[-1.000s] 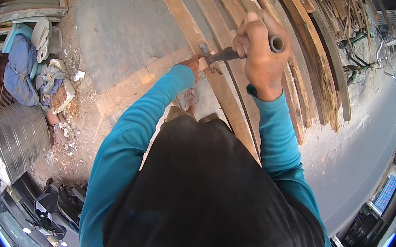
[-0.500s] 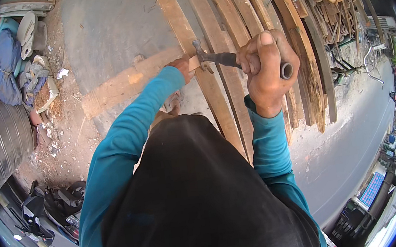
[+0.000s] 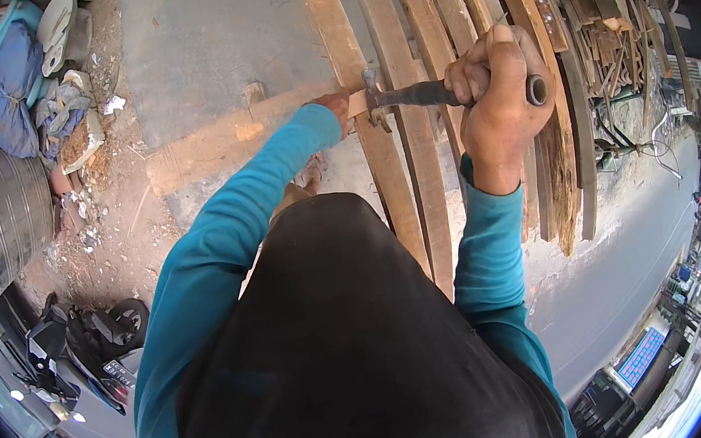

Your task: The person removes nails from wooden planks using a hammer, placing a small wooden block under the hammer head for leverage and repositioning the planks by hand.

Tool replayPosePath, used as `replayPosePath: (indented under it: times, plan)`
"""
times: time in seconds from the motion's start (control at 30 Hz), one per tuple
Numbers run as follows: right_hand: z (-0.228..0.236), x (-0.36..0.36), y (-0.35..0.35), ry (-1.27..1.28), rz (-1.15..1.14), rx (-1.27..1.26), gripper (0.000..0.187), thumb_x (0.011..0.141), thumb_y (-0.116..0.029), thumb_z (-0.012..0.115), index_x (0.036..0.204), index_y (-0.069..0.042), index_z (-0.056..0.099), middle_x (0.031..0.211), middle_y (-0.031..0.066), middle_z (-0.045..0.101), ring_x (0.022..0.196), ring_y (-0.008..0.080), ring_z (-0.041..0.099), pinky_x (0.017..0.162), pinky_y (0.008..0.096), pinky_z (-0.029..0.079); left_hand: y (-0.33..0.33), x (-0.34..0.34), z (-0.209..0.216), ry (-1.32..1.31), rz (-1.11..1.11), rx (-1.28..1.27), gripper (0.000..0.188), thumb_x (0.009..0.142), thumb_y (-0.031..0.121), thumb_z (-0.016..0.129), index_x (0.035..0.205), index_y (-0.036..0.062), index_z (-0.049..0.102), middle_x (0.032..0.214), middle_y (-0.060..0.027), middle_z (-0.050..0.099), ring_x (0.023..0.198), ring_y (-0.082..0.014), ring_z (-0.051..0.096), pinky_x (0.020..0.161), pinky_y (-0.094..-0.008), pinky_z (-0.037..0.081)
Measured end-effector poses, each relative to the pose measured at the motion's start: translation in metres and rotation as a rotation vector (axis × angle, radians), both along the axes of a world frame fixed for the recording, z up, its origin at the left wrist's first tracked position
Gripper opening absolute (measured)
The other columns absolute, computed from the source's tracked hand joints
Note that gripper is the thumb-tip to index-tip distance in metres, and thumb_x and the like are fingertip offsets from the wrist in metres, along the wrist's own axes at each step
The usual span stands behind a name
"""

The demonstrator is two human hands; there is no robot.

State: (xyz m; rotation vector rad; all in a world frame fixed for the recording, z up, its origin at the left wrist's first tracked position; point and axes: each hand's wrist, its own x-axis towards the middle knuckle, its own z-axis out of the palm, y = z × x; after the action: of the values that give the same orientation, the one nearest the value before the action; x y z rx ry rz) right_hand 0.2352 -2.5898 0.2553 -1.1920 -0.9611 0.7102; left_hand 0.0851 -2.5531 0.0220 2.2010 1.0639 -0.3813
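Observation:
My right hand [image 3: 506,97] is closed round the dark, tube-like handle of a claw hammer [image 3: 418,94]. The hammer's head is down at a long wooden plank [image 3: 388,167], beside the pale end of a wooden piece [image 3: 359,104]. My left hand [image 3: 333,114] is closed at that pale end, close to the hammer head; its fingertips are mostly hidden. A wide board [image 3: 196,156] runs leftward from my left hand across the ground. Whether it and the pale end are one piece is hidden by the hand.
Several long planks [image 3: 417,116] lie side by side to the right, with a stack of thin wood strips [image 3: 625,49] beyond. A ribbed metal drum [image 3: 4,215] and a blue bundle [image 3: 10,111] are at left. A motorcycle [image 3: 92,343] stands at lower left.
The view has shifted slightly, so the scene sits a little differently. Both hands keep their grips, and the hammer head remains beside the pale wood end.

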Motion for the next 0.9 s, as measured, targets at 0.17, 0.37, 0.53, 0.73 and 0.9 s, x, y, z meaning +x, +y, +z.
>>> replayPosePath:
  times: [0.17, 0.37, 0.53, 0.73, 0.9]
  plan:
    - [0.021, -0.006, 0.046, -0.45, -0.109, -0.002, 0.026, 0.091, -0.015, 0.059, 0.07, 0.0, 0.057, 0.061, 0.0145, 0.05, 0.059, 0.0185, 0.054, 0.058, 0.0393, 0.041, 0.007, 0.012, 0.008, 0.008, 0.061, -0.112, 0.05, 0.088, 0.023, 0.071, 0.127, -0.0018, 0.052, 0.121, -0.0239, 0.068, 0.113, -0.0393, 0.067, 0.094, -0.0487, 0.055]
    - [0.017, 0.015, 0.081, -0.697, -0.036, 0.078, 0.033, 0.097, -0.018, 0.053, 0.069, 0.0, 0.056, 0.053, 0.0023, 0.048, 0.048, 0.0108, 0.045, 0.048, 0.0308, 0.036, 0.005, 0.007, 0.013, 0.054, 0.038, -0.029, 0.044, 0.087, 0.02, 0.069, 0.122, -0.0018, 0.054, 0.12, -0.0237, 0.069, 0.111, -0.0403, 0.067, 0.091, -0.0484, 0.056]
    - [0.011, -0.016, 0.055, -0.516, -0.103, 0.023, 0.026, 0.092, -0.015, 0.057, 0.072, 0.0, 0.059, 0.061, 0.0159, 0.053, 0.059, 0.0197, 0.054, 0.058, 0.0392, 0.042, -0.01, 0.001, -0.012, -0.017, 0.062, -0.038, 0.046, 0.086, 0.024, 0.071, 0.123, 0.0013, 0.055, 0.115, -0.0235, 0.07, 0.109, -0.0405, 0.067, 0.093, -0.0479, 0.055]
    - [0.004, -0.018, -0.003, -0.274, -0.023, 0.015, 0.033, 0.101, -0.016, 0.053, 0.072, -0.002, 0.055, 0.057, 0.0006, 0.049, 0.049, 0.0091, 0.045, 0.046, 0.0286, 0.036, 0.009, -0.002, -0.004, 0.055, 0.075, -0.052, 0.046, 0.088, 0.025, 0.071, 0.123, 0.0002, 0.055, 0.115, -0.0236, 0.07, 0.11, -0.04, 0.067, 0.092, -0.0486, 0.055]
    - [-0.015, -0.018, 0.052, -0.278, -0.012, -0.324, 0.037, 0.098, -0.023, 0.057, 0.069, 0.0, 0.052, 0.055, 0.0065, 0.052, 0.05, 0.0134, 0.048, 0.046, 0.0352, 0.036, 0.026, 0.002, 0.0, -0.054, -0.014, 0.002, 0.045, 0.088, 0.022, 0.071, 0.122, -0.0025, 0.055, 0.112, -0.0243, 0.071, 0.106, -0.0406, 0.069, 0.087, -0.0485, 0.057]
